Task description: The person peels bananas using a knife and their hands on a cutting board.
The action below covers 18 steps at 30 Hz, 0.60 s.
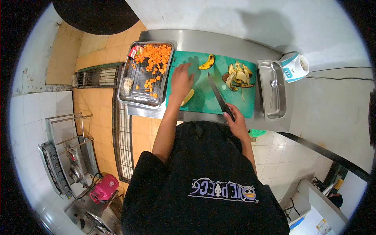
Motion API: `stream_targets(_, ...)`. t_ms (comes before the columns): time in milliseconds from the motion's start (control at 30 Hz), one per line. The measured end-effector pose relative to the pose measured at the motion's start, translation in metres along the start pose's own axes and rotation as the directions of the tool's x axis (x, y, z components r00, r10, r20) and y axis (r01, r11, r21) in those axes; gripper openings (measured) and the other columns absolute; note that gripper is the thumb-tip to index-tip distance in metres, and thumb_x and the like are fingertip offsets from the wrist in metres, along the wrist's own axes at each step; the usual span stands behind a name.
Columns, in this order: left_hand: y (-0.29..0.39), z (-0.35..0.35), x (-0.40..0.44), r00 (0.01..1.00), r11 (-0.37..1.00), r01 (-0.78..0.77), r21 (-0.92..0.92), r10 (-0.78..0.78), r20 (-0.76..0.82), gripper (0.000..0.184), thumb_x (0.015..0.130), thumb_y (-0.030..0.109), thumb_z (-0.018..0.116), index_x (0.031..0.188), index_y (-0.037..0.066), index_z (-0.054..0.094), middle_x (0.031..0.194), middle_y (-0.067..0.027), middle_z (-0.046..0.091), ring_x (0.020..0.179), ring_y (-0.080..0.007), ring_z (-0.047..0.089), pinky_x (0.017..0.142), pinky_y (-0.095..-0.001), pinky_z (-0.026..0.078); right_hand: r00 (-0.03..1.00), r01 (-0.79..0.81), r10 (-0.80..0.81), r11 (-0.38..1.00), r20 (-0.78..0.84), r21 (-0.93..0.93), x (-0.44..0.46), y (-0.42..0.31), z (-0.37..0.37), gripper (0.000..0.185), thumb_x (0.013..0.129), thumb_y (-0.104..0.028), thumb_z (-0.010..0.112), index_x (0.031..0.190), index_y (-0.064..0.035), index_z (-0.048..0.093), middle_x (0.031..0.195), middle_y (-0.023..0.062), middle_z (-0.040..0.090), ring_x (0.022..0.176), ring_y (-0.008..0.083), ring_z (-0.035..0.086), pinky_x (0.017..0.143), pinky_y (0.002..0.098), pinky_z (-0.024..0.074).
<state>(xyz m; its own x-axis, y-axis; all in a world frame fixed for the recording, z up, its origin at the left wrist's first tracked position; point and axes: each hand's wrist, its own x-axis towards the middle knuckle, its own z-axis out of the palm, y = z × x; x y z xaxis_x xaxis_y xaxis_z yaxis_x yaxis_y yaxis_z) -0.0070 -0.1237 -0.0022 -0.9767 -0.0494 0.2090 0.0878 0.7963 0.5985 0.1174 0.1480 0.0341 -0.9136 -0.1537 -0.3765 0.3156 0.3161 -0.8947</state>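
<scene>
My right hand is wrapped around the black handle of a large kitchen knife, its blade slanting over the green cutting board. At the board's left side, my left hand is open, fingers apart and holding nothing. Partly covered by my left wrist lies a pale peeled banana. A yellow banana with dark spots, still in its skin, rests near the board's far edge, beyond the knife tip. To the right is a heap of banana peels, with a round brownish thing beside it.
Left of the board, a metal tray holds orange carrot pieces, a red packet and a small clear bag. On the right stand a steel pan with a spoon and a white-and-blue appliance. A wall backs the counter.
</scene>
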Motion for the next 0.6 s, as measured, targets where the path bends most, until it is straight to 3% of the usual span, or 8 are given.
stream_targets(133, 0.027, 0.029, 0.037, 0.995, 0.997, -0.069, -0.021, 0.071, 0.07, 0.045, 0.083, 0.019, 0.074, 0.123, 0.005, 0.06, 0.118, -0.0172, 0.062, 0.11, -0.0369, 0.058, 0.094, -0.0473, 0.048, 1.0, -0.003, 0.003, 1.0, -0.018, 0.021, -0.008, 0.004, -0.004, 0.044, 0.097, -0.018, 0.064, 0.138, -0.0065, 0.052, 0.128, 0.0186, 0.063, 0.122, 0.0276, 0.059, 0.106, 0.0385, 0.0429)
stream_targets(267, 0.037, 0.063, 0.06, 0.977, 0.975, -0.017, 0.221, -0.03, 0.21, 0.044, 0.082, 0.028, 0.075, 0.117, 0.004, 0.063, 0.113, -0.0149, 0.064, 0.108, -0.0337, 0.06, 0.091, -0.0493, 0.05, 0.995, 0.039, -0.038, 0.999, -0.096, 0.011, -0.019, 0.008, -0.01, 0.048, 0.097, -0.019, 0.063, 0.142, -0.0076, 0.05, 0.128, 0.0184, 0.063, 0.122, 0.0283, 0.059, 0.105, 0.0397, 0.0434)
stream_targets(300, 0.037, 0.07, 0.064, 0.96, 0.953, -0.013, 0.303, -0.072, 0.269, 0.045, 0.081, 0.031, 0.076, 0.115, 0.004, 0.064, 0.111, -0.014, 0.065, 0.107, -0.0328, 0.061, 0.09, -0.0499, 0.05, 0.989, 0.093, -0.095, 0.995, -0.11, -0.021, -0.019, 0.012, -0.012, 0.05, 0.098, -0.019, 0.063, 0.144, -0.0082, 0.047, 0.117, 0.0122, 0.062, 0.095, 0.0175, 0.054, 0.083, 0.0318, 0.0439)
stream_targets(367, 0.032, 0.082, 0.062, 0.956, 0.963, -0.02, 0.27, -0.061, 0.287, 0.046, 0.082, 0.031, 0.075, 0.118, 0.004, 0.063, 0.114, -0.0143, 0.065, 0.108, -0.0338, 0.061, 0.091, -0.0496, 0.05, 0.978, 0.147, -0.153, 0.988, -0.14, -0.052, -0.018, 0.02, -0.017, 0.052, 0.099, -0.019, 0.063, 0.147, -0.0088, 0.045, 0.106, 0.006, 0.061, 0.067, 0.0068, 0.05, 0.06, 0.024, 0.0444)
stream_targets(433, 0.035, 0.077, 0.059, 0.95, 0.97, -0.025, 0.241, -0.052, 0.307, 0.048, 0.083, 0.03, 0.075, 0.122, 0.004, 0.063, 0.116, -0.0146, 0.065, 0.109, -0.0349, 0.062, 0.092, -0.0492, 0.05, 0.977, 0.12, -0.12, 0.993, -0.179, -0.012, -0.021, 0.023, -0.021, 0.052, 0.101, -0.022, 0.061, 0.148, -0.008, 0.043, 0.093, 0.0041, 0.06, 0.062, 0.0068, 0.048, 0.056, 0.0231, 0.0425)
stream_targets(500, 0.042, 0.06, 0.047, 0.894, 0.911, 0.275, -0.308, -0.125, 0.429, 0.045, 0.091, 0.028, 0.068, 0.127, 0.002, 0.061, 0.119, -0.0134, 0.065, 0.113, -0.0333, 0.062, 0.096, -0.046, 0.05, 0.989, 0.006, 0.021, 0.982, -0.144, 0.188, -0.027, -0.004, -0.027, 0.054, 0.102, -0.031, 0.057, 0.148, -0.0057, 0.043, 0.082, 0.0023, 0.057, 0.059, 0.0072, 0.047, 0.053, 0.0222, 0.0405)
stream_targets(533, 0.048, 0.05, 0.039, 0.894, 0.913, 0.269, -0.307, -0.118, 0.433, 0.045, 0.091, 0.028, 0.068, 0.127, 0.002, 0.061, 0.119, -0.0134, 0.065, 0.113, -0.0333, 0.062, 0.096, -0.046, 0.05, 0.988, -0.106, 0.14, 0.927, -0.07, 0.36, -0.029, -0.016, -0.03, 0.058, 0.103, -0.038, 0.055, 0.148, -0.0035, 0.042, 0.076, 0.0012, 0.055, 0.057, 0.0075, 0.047, 0.05, 0.0217, 0.0392)
stream_targets(600, 0.061, 0.03, 0.024, 0.843, 0.377, 0.47, -0.798, 0.075, 0.532, 0.045, 0.099, 0.023, 0.056, 0.137, -0.001, 0.051, 0.113, -0.0141, 0.066, 0.109, -0.0304, 0.065, 0.097, -0.0412, 0.051, 0.992, -0.069, 0.107, 0.899, -0.064, 0.433, -0.025, -0.014, -0.029, 0.059, 0.103, -0.043, 0.053, 0.146, -0.0037, 0.044, 0.073, 0.0004, 0.054, 0.056, 0.0066, 0.046, 0.049, 0.0214, 0.0375)
